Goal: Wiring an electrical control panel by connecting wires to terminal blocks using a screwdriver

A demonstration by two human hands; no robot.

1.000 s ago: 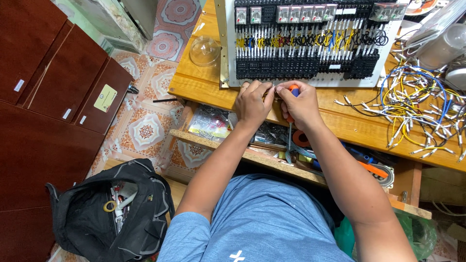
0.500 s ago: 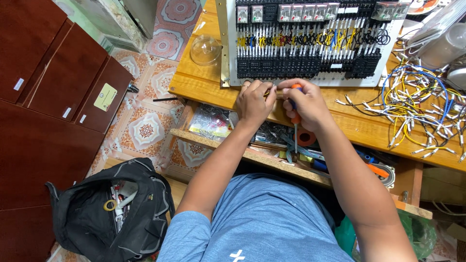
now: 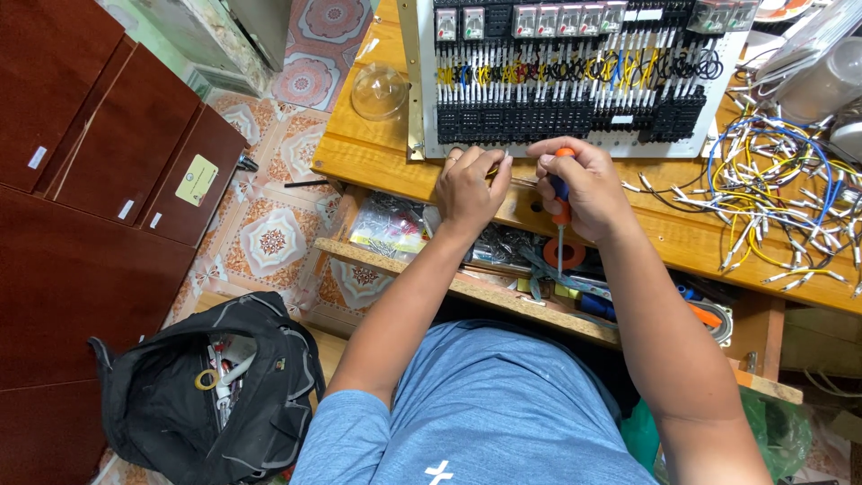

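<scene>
In the head view, the person's right hand (image 3: 585,184) is curled around an orange-handled screwdriver (image 3: 561,211), thumb and fingers pinching the handle near its top while the thin shaft points toward the near side, down over the lower shelf (image 3: 503,292). The left hand (image 3: 470,187) sits just to the left of it, fingers bent and pressed together at the tips as if nipping something small at the near edge of the wiring panel (image 3: 575,76); what it pinches is too small to tell. Both hands hover at the near edge of that white panel, which lies flat on the wooden surface (image 3: 368,157) and carries rows of black terminal blocks, small relays along its far side and loops of yellow, black and blue wire. To the right on the surface lies a loose heap of cut wires (image 3: 781,198) in blue, yellow and white. A clear plastic dome (image 3: 380,92) rests on the surface to the left of the panel. The shelf under the surface holds bags of small parts and a roll of orange tape (image 3: 564,256). On the patterned tile floor at the near left, an open black tool bag (image 3: 211,386) shows pliers with yellow grips inside, beside dark red cabinets (image 3: 81,180).
</scene>
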